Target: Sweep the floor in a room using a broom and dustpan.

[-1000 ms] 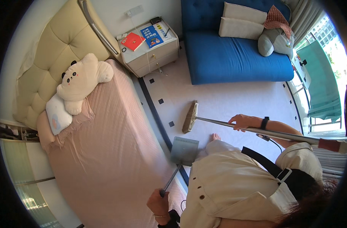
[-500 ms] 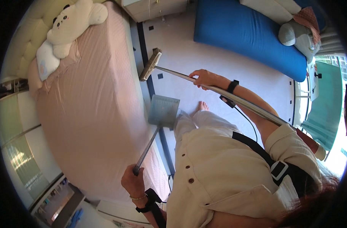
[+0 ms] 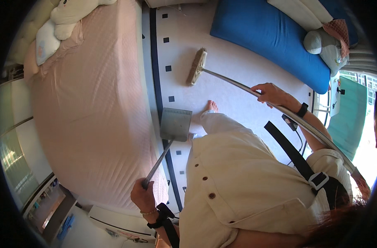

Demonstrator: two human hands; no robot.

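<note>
My right hand [image 3: 271,94] is closed around the metal pole of a broom [image 3: 234,82]. The broom's brush head [image 3: 197,67], with a pale block and brown bristles, rests on the light floor, and its pole runs back under my right arm. My left hand [image 3: 143,196] grips the end of the handle of a grey dustpan [image 3: 176,124]. The dustpan's square pan hangs beside the bed, near my foot. Whether the pan touches the floor, I cannot tell.
A bed [image 3: 93,107] with a pink cover fills the left side. A blue sofa [image 3: 275,41] stands at the upper right, with cushions and a plush toy on it. The floor [image 3: 180,31] has a dark border strip and small black squares. A white table [image 3: 335,97] is at the right.
The broom head has moved right, away from the bed's edge, and my right hand has gone right with the pole. My left hand and the dustpan have barely shifted. The view has moved slightly.
</note>
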